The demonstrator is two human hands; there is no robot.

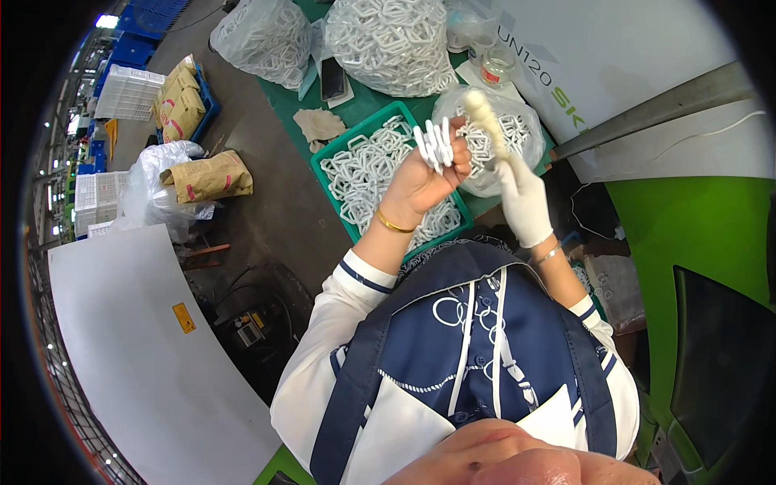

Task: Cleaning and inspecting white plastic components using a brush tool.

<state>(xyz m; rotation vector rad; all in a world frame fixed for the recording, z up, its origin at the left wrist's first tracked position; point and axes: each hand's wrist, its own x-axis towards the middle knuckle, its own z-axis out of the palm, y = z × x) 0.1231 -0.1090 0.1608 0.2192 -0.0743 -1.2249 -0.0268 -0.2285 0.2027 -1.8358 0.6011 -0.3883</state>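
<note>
My left hand, bare with a gold bracelet, is closed around several white plastic rings that stand side by side in its fingers. Just to its right, my white-gloved right hand grips a knobby cream-coloured stick pointing up and away from me. What the stick's lower end is like, inside the glove, cannot be made out. Below the left hand sits a green crate full of loose white angular rings. A clear plastic bag with more of these rings lies behind the right hand.
Two large bags of white rings stand at the table's far side. Between them lies a phone, near a crumpled cloth. A clear jar is at the back right, before a white machine panel and metal bar.
</note>
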